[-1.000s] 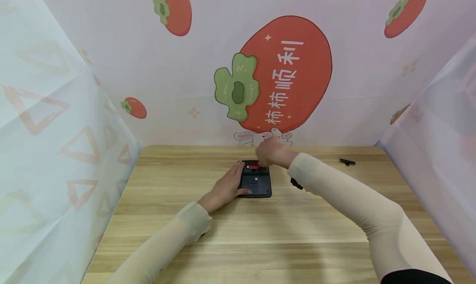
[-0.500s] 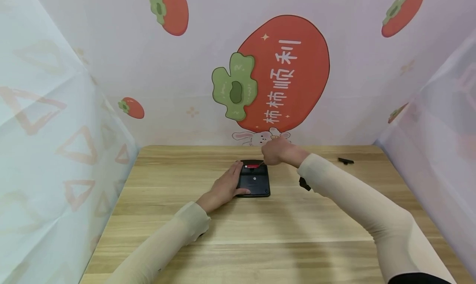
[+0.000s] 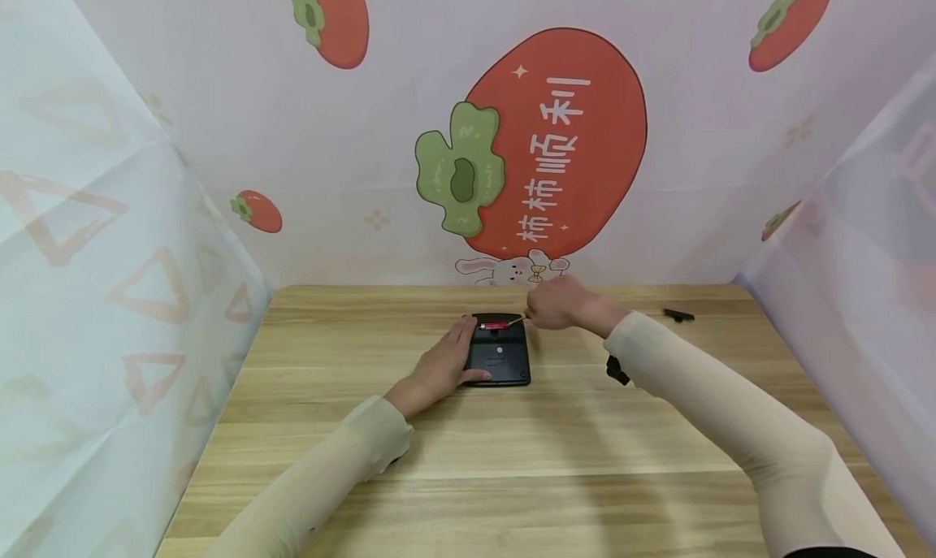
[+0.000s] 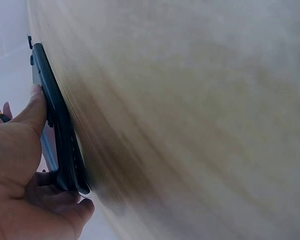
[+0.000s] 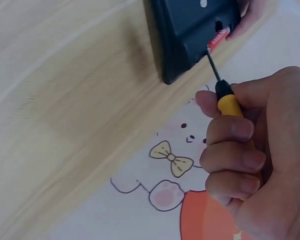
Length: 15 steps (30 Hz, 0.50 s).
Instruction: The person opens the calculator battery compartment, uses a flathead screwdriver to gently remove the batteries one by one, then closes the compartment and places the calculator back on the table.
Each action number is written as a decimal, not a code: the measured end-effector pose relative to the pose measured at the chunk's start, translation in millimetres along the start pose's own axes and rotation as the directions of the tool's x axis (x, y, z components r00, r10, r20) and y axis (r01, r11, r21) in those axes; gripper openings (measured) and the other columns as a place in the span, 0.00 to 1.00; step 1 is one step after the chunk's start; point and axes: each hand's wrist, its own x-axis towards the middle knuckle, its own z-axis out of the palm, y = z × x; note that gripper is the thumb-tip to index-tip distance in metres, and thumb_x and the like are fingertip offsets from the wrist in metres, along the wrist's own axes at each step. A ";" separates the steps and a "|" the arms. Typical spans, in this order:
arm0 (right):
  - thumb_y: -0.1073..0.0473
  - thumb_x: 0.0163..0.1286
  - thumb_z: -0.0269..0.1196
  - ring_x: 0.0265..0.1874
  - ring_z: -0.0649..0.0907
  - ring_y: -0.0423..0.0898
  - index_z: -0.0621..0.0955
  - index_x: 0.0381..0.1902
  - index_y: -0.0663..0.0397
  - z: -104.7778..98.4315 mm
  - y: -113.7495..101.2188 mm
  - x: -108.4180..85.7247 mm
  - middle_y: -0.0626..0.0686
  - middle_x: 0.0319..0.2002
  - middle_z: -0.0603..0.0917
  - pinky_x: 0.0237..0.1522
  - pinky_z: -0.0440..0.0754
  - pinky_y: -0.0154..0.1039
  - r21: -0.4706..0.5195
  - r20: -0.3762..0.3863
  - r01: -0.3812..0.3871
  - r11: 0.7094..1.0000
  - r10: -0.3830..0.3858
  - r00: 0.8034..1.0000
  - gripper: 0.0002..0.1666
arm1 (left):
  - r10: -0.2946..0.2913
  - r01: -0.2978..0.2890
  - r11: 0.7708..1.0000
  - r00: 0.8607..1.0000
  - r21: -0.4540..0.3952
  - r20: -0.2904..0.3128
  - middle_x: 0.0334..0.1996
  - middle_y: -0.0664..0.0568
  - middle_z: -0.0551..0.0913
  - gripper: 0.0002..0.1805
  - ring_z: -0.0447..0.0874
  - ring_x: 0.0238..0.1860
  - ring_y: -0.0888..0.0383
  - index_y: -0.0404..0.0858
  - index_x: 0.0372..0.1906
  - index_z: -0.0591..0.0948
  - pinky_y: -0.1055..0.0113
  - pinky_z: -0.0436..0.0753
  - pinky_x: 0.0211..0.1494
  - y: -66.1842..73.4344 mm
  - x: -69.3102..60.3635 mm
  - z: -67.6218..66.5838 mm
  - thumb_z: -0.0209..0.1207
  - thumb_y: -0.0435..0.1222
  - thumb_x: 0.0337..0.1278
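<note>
A black calculator (image 3: 504, 369) lies back side up near the table's far edge, its battery slot uncovered. Inside the slot sits a small red battery (image 3: 493, 326). My left hand (image 3: 439, 371) holds the calculator by its left side, the thumb over the back and fingers around the edge, as the left wrist view shows. My right hand (image 3: 561, 303) grips a screwdriver (image 5: 229, 104) with a yellow and black handle. In the right wrist view, the screwdriver's thin shaft reaches to one end of the battery, and its tip appears to touch there.
A small black cover piece (image 3: 678, 315) lies on the wooden table (image 3: 512, 477) to the right. Behind the table stands a white backdrop (image 3: 351, 152) printed with persimmons, and pale sheets hang at both sides.
My right hand has drawn back to the right, bringing the screwdriver shaft and more of the battery into sight. My left hand keeps its hold on the calculator.
</note>
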 end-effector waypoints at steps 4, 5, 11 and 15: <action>0.53 0.82 0.55 0.19 0.72 0.44 0.76 0.18 0.44 -0.4 -2.5 -1.5 0.44 0.16 0.69 0.26 0.68 0.39 -0.006 -0.008 -0.001 1.000 0.001 1.000 0.26 | -0.001 0.001 1.000 1.000 -0.009 -0.004 0.83 0.34 0.56 0.57 0.60 0.81 0.40 0.30 0.84 0.54 0.49 0.71 0.78 -0.5 0.1 -0.5 0.70 0.55 0.64; 0.53 0.81 0.55 0.19 0.71 0.44 0.76 0.18 0.44 -2.7 -5.3 -1.5 0.44 0.16 0.68 0.25 0.68 0.39 -0.021 0.001 -0.007 1.000 0.007 1.000 0.25 | -0.001 0.001 1.000 1.000 -0.010 -0.004 0.83 0.34 0.56 0.57 0.60 0.81 0.40 0.30 0.84 0.54 0.49 0.71 0.78 -0.7 0.1 -0.2 0.70 0.55 0.64; 0.50 0.78 0.60 0.20 0.72 0.44 0.79 0.20 0.45 -24.8 -33.0 4.9 0.44 0.16 0.70 0.25 0.71 0.38 -0.182 0.082 -0.038 0.983 0.054 0.995 0.22 | -0.005 0.005 1.000 1.000 -0.020 0.003 0.83 0.34 0.57 0.57 0.61 0.81 0.40 0.31 0.84 0.54 0.49 0.73 0.76 -0.2 -0.1 0.6 0.70 0.55 0.64; 0.45 0.79 0.60 0.28 0.80 0.45 0.86 0.28 0.47 -33.6 -49.3 12.4 0.45 0.23 0.81 0.41 0.84 0.42 -0.268 0.117 -0.074 0.960 0.109 0.987 0.21 | -0.013 0.013 1.000 1.000 -0.024 -0.004 0.83 0.36 0.57 0.57 0.62 0.81 0.41 0.32 0.84 0.54 0.48 0.74 0.76 0.6 0.8 1.0 0.71 0.54 0.63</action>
